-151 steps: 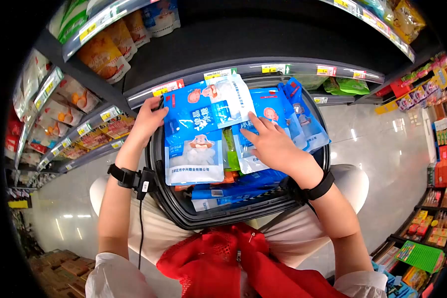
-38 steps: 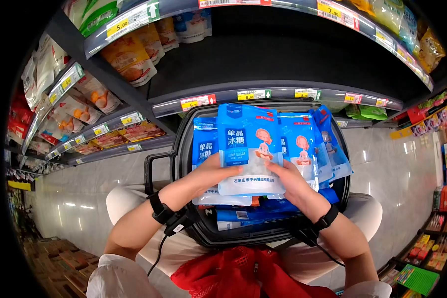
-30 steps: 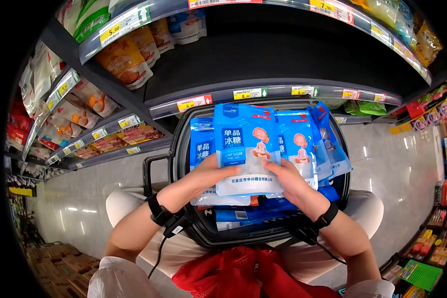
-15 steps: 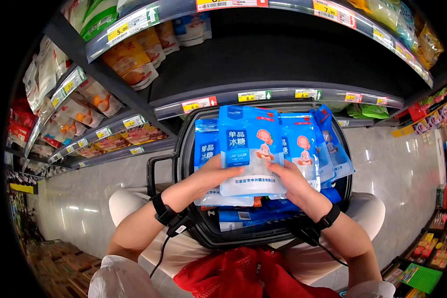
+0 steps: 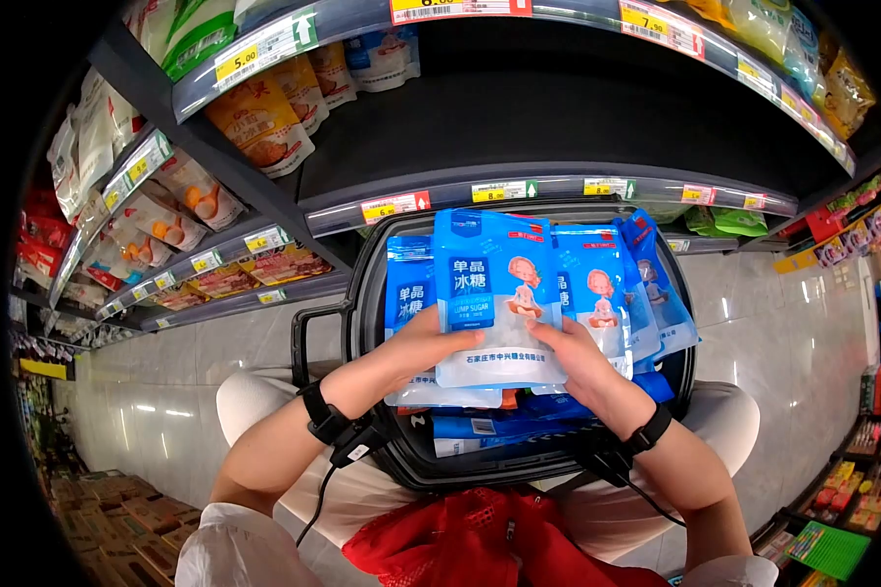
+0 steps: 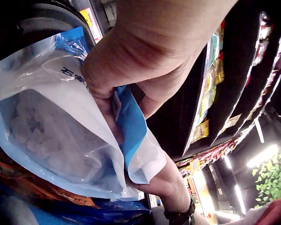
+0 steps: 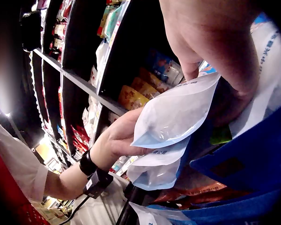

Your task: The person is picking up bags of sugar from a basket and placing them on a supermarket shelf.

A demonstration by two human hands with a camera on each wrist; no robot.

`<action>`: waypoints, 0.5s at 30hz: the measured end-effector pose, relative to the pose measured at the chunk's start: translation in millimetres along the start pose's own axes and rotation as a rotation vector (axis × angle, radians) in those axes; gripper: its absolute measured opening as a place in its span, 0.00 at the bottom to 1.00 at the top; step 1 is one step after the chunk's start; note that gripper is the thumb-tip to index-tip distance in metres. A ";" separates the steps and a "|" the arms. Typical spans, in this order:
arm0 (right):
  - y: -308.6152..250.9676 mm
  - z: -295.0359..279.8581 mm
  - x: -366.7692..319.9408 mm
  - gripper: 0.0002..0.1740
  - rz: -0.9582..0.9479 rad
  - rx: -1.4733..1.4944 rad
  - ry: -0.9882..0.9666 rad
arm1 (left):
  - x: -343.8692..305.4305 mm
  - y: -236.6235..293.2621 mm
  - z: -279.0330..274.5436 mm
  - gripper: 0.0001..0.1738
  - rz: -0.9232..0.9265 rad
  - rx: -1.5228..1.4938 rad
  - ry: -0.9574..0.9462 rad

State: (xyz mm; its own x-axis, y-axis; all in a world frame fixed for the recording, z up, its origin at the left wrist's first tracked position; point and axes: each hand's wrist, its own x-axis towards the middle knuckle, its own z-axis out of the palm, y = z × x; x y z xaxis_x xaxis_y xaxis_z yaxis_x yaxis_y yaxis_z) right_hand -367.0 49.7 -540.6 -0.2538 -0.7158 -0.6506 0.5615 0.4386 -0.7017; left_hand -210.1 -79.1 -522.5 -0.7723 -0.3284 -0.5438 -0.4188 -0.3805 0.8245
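Both left hand [image 5: 401, 350] and right hand [image 5: 589, 366] grip the lump sugar pouch [image 5: 500, 305], apparently positioning it; release would need looser pressure.

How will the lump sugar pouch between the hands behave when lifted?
The lump sugar pouch is probably floppy up top, where the film looks flat, and firmer low down, where it bulges. Its glossy film may be slippery, though the left hand and right hand both have thumbs on its front.

Orange and white plastic bags [image 5: 259, 127] are held on a wide black shelf [image 5: 558, 117]. Yellow and white price tags [image 5: 499, 192] are stuck along its edge. Shiny grey floor [image 5: 166, 377] is seen below.
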 end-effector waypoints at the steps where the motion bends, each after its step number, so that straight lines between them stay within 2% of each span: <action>1: -0.1 0.1 -0.3 0.24 -0.006 0.004 0.001 | -0.2 0.3 0.2 0.24 0.002 0.001 -0.003; 15: -3.6 2.5 -3.1 0.24 0.010 -0.008 0.010 | -0.6 0.6 0.5 0.24 -0.001 0.009 0.005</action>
State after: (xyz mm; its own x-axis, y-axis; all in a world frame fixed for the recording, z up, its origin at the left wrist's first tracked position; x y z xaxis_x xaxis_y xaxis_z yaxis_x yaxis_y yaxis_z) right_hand -366.3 48.9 -535.3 -0.2561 -0.7061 -0.6602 0.5575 0.4500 -0.6976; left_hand -210.1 -78.7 -521.6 -0.7697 -0.3321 -0.5452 -0.4235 -0.3733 0.8254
